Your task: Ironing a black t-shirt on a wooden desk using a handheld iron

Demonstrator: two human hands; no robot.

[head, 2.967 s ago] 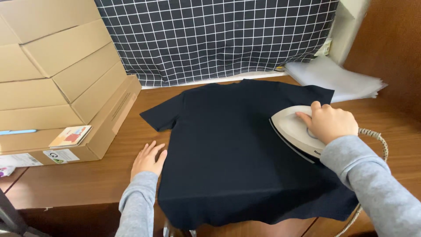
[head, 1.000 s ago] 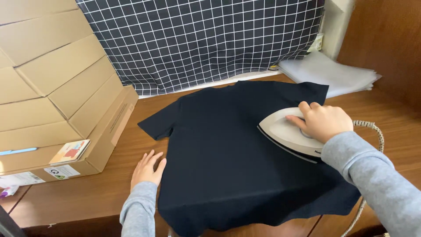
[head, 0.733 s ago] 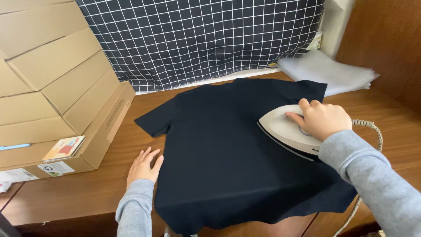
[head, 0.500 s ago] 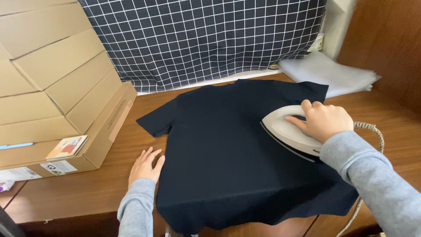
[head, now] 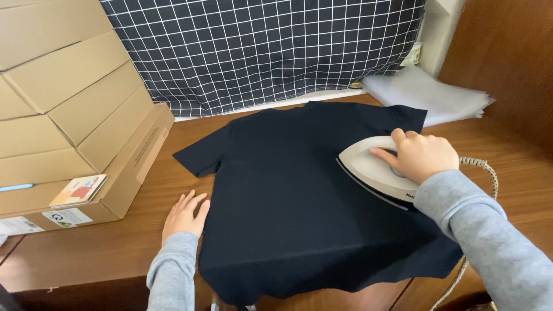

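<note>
The black T-shirt (head: 299,190) was spread flat over the worktop (head: 115,242), its hem overhanging the near edge. The white iron (head: 374,170) was pressed on the shirt's right portion, the right hand (head: 420,155) fingers clamped on its handle. The left hand (head: 184,214) was laid flat, fingers apart, at the shirt's left edge. The left portion appeared not yet ironed. Compared with the frame half a second earlier, the iron was shifted slightly leftward.

Wooden table (head: 115,242): black T-shirt (head: 299,207), cardboard boxes (head: 63,126), paper stack (head: 426,95).
</note>
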